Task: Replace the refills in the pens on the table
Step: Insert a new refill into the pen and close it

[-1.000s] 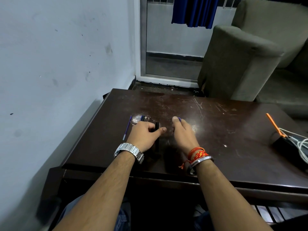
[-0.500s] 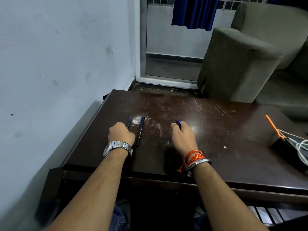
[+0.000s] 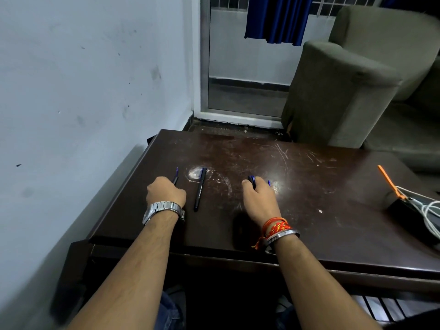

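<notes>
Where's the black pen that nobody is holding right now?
In the head view, the black pen lies on the table between the left hand and right hand, nearer the left.

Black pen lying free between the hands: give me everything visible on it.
The black pen is slim, dark and plastic-looking, with a blue far end and small pale print along the barrel. It looks assembled and lies flat on the table, pointing nearly straight away from the person, its far end on a whitish scuff. Neither hand touches it; the left hand is nearest.
</notes>
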Demonstrator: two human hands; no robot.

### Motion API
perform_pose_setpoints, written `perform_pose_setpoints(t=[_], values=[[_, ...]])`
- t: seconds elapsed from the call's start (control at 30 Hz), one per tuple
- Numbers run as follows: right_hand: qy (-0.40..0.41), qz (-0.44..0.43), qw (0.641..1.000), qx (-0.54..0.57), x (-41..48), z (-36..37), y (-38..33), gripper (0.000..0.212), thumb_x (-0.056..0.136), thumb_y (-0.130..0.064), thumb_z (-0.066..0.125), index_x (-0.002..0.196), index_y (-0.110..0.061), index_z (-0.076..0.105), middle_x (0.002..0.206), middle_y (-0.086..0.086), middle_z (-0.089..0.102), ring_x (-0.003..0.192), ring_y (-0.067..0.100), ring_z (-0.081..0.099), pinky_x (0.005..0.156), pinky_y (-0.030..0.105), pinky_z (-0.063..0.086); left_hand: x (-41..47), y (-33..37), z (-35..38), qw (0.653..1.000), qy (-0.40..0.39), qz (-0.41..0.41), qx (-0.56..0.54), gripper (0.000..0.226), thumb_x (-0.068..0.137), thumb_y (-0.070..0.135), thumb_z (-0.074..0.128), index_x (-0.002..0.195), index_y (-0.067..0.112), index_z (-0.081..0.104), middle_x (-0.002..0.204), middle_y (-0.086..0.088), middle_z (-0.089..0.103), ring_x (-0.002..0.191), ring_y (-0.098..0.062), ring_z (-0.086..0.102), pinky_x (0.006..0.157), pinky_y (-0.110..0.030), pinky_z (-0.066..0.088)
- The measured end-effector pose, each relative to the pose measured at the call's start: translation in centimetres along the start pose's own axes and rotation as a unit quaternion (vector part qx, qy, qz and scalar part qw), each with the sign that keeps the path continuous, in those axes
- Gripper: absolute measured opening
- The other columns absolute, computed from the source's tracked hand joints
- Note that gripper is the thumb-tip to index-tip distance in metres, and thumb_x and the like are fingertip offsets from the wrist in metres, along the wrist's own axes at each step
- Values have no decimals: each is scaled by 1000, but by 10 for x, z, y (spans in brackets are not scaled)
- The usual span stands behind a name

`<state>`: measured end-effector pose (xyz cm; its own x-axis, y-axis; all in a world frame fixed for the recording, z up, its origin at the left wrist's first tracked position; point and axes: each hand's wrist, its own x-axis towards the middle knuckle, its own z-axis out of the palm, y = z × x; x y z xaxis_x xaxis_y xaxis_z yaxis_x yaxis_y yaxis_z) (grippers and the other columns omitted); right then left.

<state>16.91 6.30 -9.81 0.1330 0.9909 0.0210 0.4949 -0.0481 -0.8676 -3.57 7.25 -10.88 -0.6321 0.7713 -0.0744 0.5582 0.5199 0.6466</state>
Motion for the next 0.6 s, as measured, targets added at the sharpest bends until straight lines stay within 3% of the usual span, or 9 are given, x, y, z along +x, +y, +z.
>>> perform_pose_setpoints(t=[0.17, 0.3, 0.4, 0.47, 0.53, 0.6], values=[[-17, 14, 1000, -5, 0, 3, 2, 27, 93, -33, 44, 71, -18, 46, 71, -2, 54, 63, 16, 50, 58, 32, 36, -4, 2, -1, 1000, -6, 7, -4, 23, 78, 7, 67, 65, 11, 49, 73, -10, 53, 65, -30, 54, 55, -33, 43], [-42, 11, 998, 34, 2, 7, 4, 30, 95, -34, 49, 68, -19, 46, 66, -5, 51, 63, 17, 48, 60, 33, 38, -15, 10, -1, 997, -17, 59, -45, 14, 84, 16, 62, 73, 7, 60, 72, -10, 60, 75, -37, 61, 62, -32, 44], [-88, 4, 992, 95, 3, 12, 4, 24, 97, -30, 53, 77, -20, 59, 70, -3, 59, 65, 16, 53, 67, 36, 44, -32, 22, -2, 987, -47, 114, -105, 26, 84, 24, 62, 61, 14, 60, 57, -1, 56, 66, -29, 58, 54, -26, 38], [-88, 9, 985, 148, 3, 14, 4, 16, 97, -26, 55, 85, -22, 65, 66, -9, 60, 59, 8, 53, 60, 28, 44, -43, 27, -1, 978, -73, 145, -133, 28, 83, 30, 65, 59, 17, 61, 56, 2, 57, 64, -25, 59, 49, -25, 35], [-90, 11, 976, 197, 1, 15, 2, 11, 94, -27, 61, 89, -24, 69, 59, -16, 61, 51, -1, 52, 51, 18, 43, -50, 30, 1, 968, -101, 166, -159, 20, 82, 32, 68, 64, 23, 66, 61, 6, 63, 67, -19, 63, 55, -24, 39], [-114, 9, 962, 248, -2, 18, 0, 17, 87, -37, 68, 90, -21, 74, 66, -12, 69, 60, 2, 61, 58, 21, 50, -53, 32, 4, 956, -131, 180, -188, 17, 82, 29, 69, 65, 29, 69, 64, 10, 66, 65, -11, 63, 59, -23, 42]])
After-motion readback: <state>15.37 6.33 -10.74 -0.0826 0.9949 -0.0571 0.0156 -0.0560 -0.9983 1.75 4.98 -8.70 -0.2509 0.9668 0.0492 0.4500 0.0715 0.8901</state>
